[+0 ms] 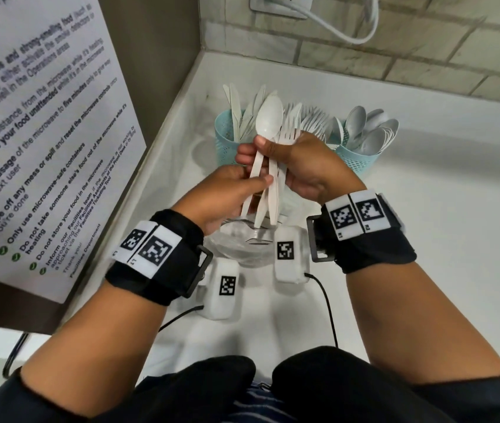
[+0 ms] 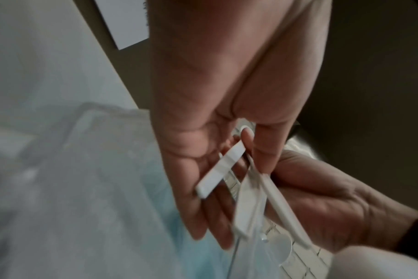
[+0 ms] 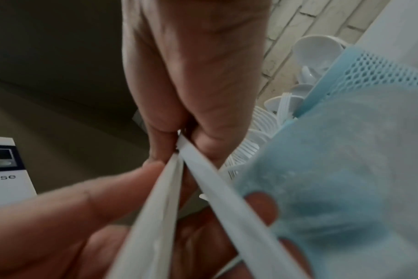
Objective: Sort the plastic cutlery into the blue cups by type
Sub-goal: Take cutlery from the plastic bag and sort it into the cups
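A bundle of white plastic cutlery (image 1: 268, 184), one spoon (image 1: 269, 116) and some forks (image 1: 289, 135), stands upright between both hands over the counter. My right hand (image 1: 273, 151) grips the bundle just below the heads, thumb on the spoon's neck. My left hand (image 1: 255, 184) pinches the handles lower down. Behind stand blue mesh cups: the left cup (image 1: 226, 132) holds knives, the right cup (image 1: 360, 158) holds spoons, and a middle one with forks is mostly hidden by my hands. In the wrist views the handles (image 2: 221, 169) (image 3: 203, 169) cross between the fingers.
A clear glass bowl (image 1: 239, 245) sits on the white counter (image 1: 425, 209) under my hands. A brown panel with a printed notice (image 1: 44, 132) walls the left side. A brick wall with a socket and cable (image 1: 334, 29) is behind. Two white tagged boxes (image 1: 226, 288) with cables lie near me.
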